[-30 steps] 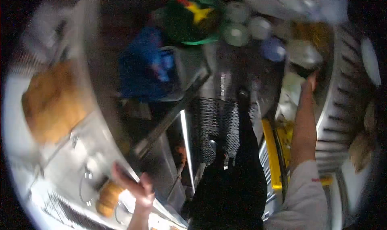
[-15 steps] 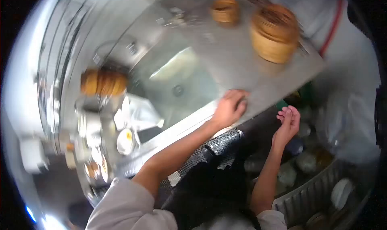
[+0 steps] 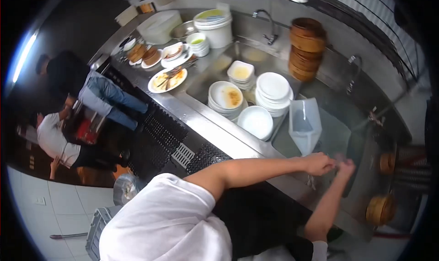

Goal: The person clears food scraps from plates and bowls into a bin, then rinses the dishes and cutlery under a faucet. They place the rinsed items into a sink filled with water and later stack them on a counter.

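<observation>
My left hand (image 3: 319, 164) reaches over the front rim of the right sink basin, its fingers curled closed. Whatever it may hold is too small to make out. My right hand (image 3: 346, 168) is close beside it, with its fingertips smeared by motion. Just behind my left hand, a translucent plastic container (image 3: 305, 123) stands tilted in the water-filled basin (image 3: 336, 123). White plates (image 3: 273, 89) and a white bowl (image 3: 240, 72) are stacked in the left basin, some with food residue.
Stacked bamboo steamers (image 3: 307, 46) stand behind the sinks near a faucet (image 3: 270, 30). Another steamer (image 3: 380, 210) sits at the right. A dirty oval plate (image 3: 168, 80) and a white bucket (image 3: 213, 27) are on the left counter. Two people are at the far left, beyond black floor mats (image 3: 162, 128).
My view has swung left, bringing the dish stacks and the people into sight. My hands, apart before, are now close together over the basin's front edge. My left hand's fingers have curled closed.
</observation>
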`<state>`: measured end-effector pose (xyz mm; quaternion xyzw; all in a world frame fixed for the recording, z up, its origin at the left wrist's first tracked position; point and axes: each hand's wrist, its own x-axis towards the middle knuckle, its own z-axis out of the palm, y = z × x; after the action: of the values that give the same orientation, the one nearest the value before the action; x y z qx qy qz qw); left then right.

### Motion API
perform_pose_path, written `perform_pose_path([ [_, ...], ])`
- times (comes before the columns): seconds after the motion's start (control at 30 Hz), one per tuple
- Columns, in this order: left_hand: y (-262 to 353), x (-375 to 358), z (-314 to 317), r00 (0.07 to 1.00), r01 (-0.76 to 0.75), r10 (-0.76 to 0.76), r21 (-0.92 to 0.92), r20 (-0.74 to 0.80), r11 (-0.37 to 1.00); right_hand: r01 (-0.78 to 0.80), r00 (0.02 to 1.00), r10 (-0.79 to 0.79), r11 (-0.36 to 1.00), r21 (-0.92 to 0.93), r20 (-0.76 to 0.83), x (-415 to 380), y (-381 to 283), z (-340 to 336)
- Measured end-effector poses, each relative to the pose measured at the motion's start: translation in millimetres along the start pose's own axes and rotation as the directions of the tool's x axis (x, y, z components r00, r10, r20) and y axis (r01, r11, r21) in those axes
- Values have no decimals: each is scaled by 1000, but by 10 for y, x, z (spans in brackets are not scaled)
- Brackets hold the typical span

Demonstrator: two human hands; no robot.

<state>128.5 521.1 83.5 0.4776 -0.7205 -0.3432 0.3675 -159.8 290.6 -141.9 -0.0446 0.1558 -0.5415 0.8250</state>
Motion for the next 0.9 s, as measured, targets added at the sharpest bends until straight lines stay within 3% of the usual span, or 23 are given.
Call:
perform_pose_path([
  [0.03,43,-223,-396,1000,0,1,-42,15,999,-68,981,50,993,92,185,287,-366,180],
  [0.07,40,-456,-724,999,2,0,-87,32,996,-299,756,286,951,-78,589,206,-490,917],
  [0.1,-74,-624,-951,999,47,-48,-46,-22,998,75,985,-47,983,-170,164,118,-512,1619],
  [0.13,-229,-856,-1165,994,86,-86,-4,-73,996,354,855,-469,839,-412,-220,9,-416,2108],
  [0.2,-531,-1280,-1498,939,196,-232,-160,-254,968,319,858,-492,738,-595,-150,-164,-201,2484],
  [0.33,-876,-2096,-2300,739,467,-446,-93,-504,879,184,910,-410,523,-832,-57,-468,638,2591],
  [0.37,-1009,-2325,-2505,667,541,-468,-55,-580,839,164,915,-401,467,-869,-42,-511,874,2549],
  [0.4,-1184,-2585,-2707,609,561,-385,33,-694,827,176,909,-415,438,-882,-25,-526,1148,2579],
  [0.43,-1118,-2916,-3225,480,713,-424,60,-768,698,173,906,-423,406,-897,-17,-552,1475,2627],
  [0.5,-1388,-3291,-3765,362,831,-399,99,-842,547,217,895,-446,378,-900,29,-545,1881,2772],
  [0.6,-1590,-3501,-4529,222,972,-353,175,-909,160,231,931,-352,353,-907,100,-399,2729,3188],
  [0.67,-1896,-3643,-4872,236,959,-347,276,-908,-70,232,957,-232,241,-942,176,-209,3458,3388],
  [0.73,-2013,-3665,-5104,169,964,-561,255,-811,-77,225,973,-11,249,-942,230,-68,4373,3594],
  [0.77,-2094,-3678,-5240,134,966,-656,246,-742,-81,233,965,92,142,-962,247,-115,4877,3821],
  [0.8,-2307,-3762,-5338,142,967,-709,250,-691,-50,226,940,218,181,-957,263,-36,5381,3878],
  [0.83,-2353,-3794,-5405,186,952,-755,305,-629,-20,333,862,359,131,-934,358,23,5871,3953],
  [0.9,-2226,-3884,-5589,230,929,-820,368,-524,26,472,745,487,99,-876,456,86,6853,4147],
])
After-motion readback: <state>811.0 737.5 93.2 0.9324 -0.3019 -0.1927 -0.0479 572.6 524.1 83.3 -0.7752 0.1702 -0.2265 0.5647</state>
